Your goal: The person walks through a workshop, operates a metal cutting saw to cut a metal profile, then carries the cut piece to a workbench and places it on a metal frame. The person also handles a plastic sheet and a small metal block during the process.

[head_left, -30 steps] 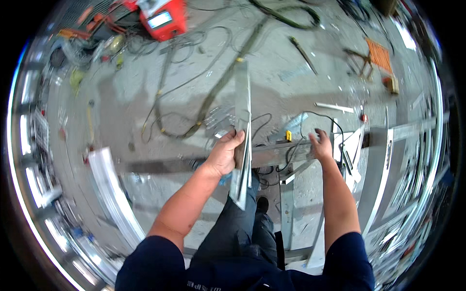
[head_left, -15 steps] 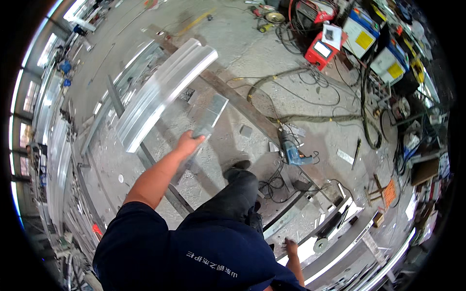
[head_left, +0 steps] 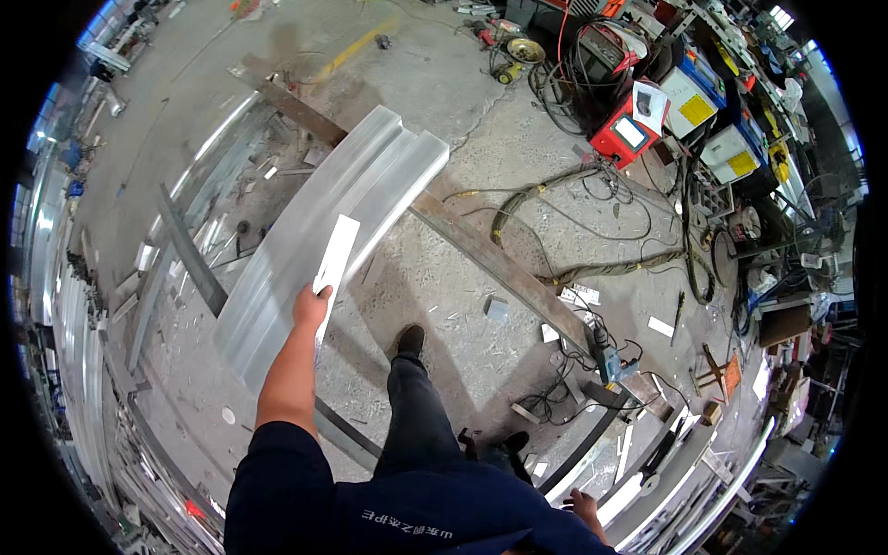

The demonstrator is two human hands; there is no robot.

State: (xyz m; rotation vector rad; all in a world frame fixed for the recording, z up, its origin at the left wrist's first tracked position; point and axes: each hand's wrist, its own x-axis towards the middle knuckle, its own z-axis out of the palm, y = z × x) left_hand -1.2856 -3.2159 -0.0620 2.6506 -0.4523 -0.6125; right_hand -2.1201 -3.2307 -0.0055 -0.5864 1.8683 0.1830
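Item 1: left hand (head_left: 311, 306), arm stretched fwd, grip closed round lower end of flat narrow silver metal strip (head_left: 335, 254). Strip points up and away from the hand, tilted slightly right, held in the air above item 2.

Item 2: long ribbed bright aluminium panel (head_left: 324, 231), lying on concrete floor (head_left: 462, 129), running diagonally from lower left to upper right.

Item 3: right hand (head_left: 583, 507), low by the body at lower edge, only partly seen; grip state can't tell. Near pale curved metal rails (head_left: 666, 481).

Item 4: long rusty steel beam (head_left: 499, 264), diagonal on floor, passing under far end of panel.

Item 5: red box-shaped welding unit (head_left: 627, 137), upper right, w/ black cables (head_left: 555, 199) trailing over floor.

Item 6: blue handheld power tool (head_left: 606, 363) on floor beside beam, right of person's legs.
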